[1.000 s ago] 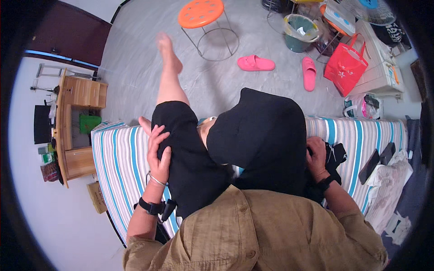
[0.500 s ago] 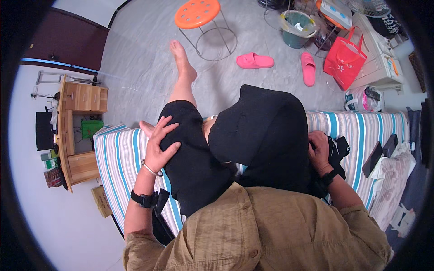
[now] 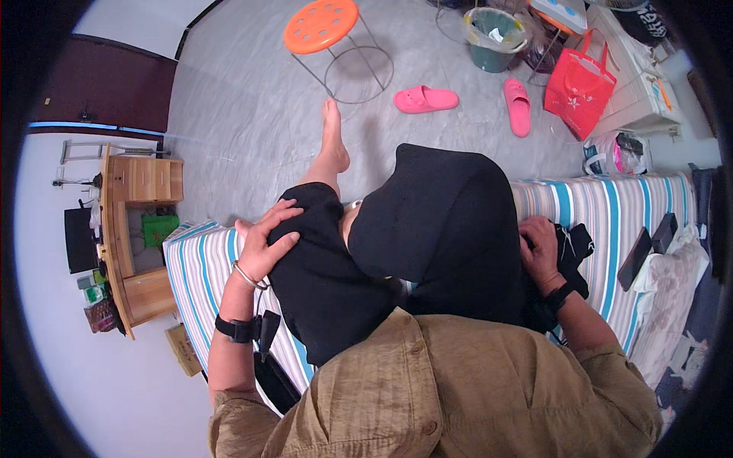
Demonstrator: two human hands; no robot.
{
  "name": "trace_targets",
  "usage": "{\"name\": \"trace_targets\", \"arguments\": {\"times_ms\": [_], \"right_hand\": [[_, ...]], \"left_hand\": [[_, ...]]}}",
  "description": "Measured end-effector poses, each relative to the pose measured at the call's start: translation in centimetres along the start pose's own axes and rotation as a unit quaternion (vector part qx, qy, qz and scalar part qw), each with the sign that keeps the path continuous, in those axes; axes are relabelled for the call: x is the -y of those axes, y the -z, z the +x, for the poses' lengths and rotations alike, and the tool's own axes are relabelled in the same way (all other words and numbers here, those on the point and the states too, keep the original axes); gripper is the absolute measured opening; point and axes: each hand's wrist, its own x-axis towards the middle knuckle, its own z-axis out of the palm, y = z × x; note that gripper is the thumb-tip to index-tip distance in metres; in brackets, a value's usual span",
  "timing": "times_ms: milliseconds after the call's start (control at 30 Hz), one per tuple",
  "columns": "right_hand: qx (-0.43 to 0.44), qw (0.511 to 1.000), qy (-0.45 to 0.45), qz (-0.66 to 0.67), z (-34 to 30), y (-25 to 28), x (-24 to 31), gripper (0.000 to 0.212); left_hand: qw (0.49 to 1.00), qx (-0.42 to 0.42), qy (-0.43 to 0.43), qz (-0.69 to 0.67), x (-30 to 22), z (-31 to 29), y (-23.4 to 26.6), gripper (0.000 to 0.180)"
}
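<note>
My left hand (image 3: pixel 269 238) lies open on the black shorts (image 3: pixel 305 259) over my left thigh, fingers and thumb apart. A bracelet and a black wrist strap (image 3: pixel 238 329) are on that arm. Beside my right thigh, my right hand (image 3: pixel 540 250) rests on the striped bed cover (image 3: pixel 588 202) with its fingers curled under; whatever may be inside them is hidden. A crumpled black cloth with white cords (image 3: pixel 574 248) lies against that hand. My left leg stretches forward to a bare foot (image 3: pixel 332 137), while my right knee is bent under the black fabric.
An orange round stool (image 3: pixel 321 27) stands ahead on the grey floor. Pink slippers (image 3: pixel 426 99), a green bucket (image 3: pixel 492 53) and a red bag (image 3: pixel 580 88) are ahead to the right. A phone-like black slab (image 3: pixel 634 259) lies on the bed. At left is a wooden desk (image 3: pixel 145 179).
My left lower leg has swung to the right, and its foot is now nearer the base of the stool. The view has shifted slightly. Both hands keep their places.
</note>
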Motion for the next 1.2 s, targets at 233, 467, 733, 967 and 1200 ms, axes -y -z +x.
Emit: {"name": "trace_targets", "arguments": {"times_ms": [233,467,733,967,1200], "right_hand": [[-0.008,1.0,-0.001,0.002,0.1,-0.1,0.0,0.011],[-0.017,1.0,0.005,0.015,0.1,0.0,0.0,0.011],[-0.011,1.0,0.007,0.018,0.1,-0.1,-0.2,0.01],[-0.015,1.0,0.011,0.017,0.4,-0.1,0.5,0.009],[-0.016,1.0,0.022,0.008,0.1,-0.2,0.7,0.009]], "left_hand": [[0.998,0.049,0.02,-0.033,0.6,1.6,0.9,0.042],[0.998,0.042,0.032,-0.037,0.4,1.8,0.7,0.037],[0.999,0.0,0.038,-0.002,-0.2,1.0,-0.7,0.034],[0.989,-0.118,-0.022,0.092,0.2,-1.8,-2.9,0.039],[0.973,-0.181,-0.05,0.131,-0.5,-3.4,-4.1,0.041]]}}
